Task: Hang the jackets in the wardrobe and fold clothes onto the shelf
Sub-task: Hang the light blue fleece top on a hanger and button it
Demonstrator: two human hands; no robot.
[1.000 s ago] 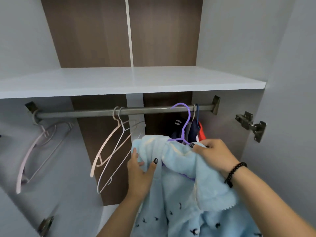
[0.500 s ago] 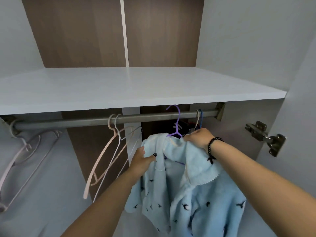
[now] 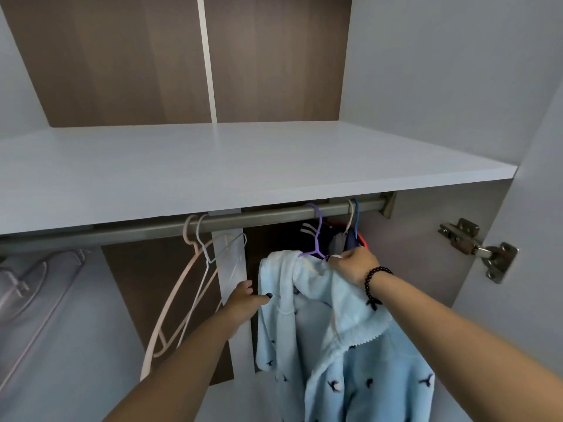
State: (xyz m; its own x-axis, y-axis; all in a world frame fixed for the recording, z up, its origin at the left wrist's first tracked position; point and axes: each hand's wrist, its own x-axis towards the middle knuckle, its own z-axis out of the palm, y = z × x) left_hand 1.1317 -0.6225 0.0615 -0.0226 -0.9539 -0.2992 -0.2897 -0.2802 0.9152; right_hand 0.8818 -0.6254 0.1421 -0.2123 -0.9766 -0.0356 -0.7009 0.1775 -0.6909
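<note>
A light blue fleece jacket [image 3: 344,345] printed with small dark birds hangs on a purple hanger [image 3: 316,236], whose hook is over the metal wardrobe rail [image 3: 259,219] toward its right end. The right hand [image 3: 355,266], with a black bead bracelet [image 3: 376,284] at the wrist, grips the jacket's collar area just below the hanger's neck, fingers curled round the fabric. The left hand [image 3: 245,301] reaches to the jacket's left shoulder edge; its thumb, with a dark painted nail, touches the fleece, and the fingers curl behind the fabric (whether they really pinch it cannot be told from this angle). The jacket droops from the hanger with its front open and a scalloped hem edge folded over near the middle.

Just to the right of the purple hanger, dark garments [image 3: 332,236] with white stripes and a strip of red hang on a beige and a blue hanger hook, close against the blue jacket. To the left on the same rail hang two bare hangers, a beige hanger [image 3: 170,303] and a white hanger [image 3: 210,257], side by side. Farther left, pale pink hangers [image 3: 27,287] hang near the wardrobe's side wall. Above the rail runs a white shelf [image 3: 213,166], backed by brown wood panels. A metal door hinge [image 3: 478,248] is fixed on the right.
</note>
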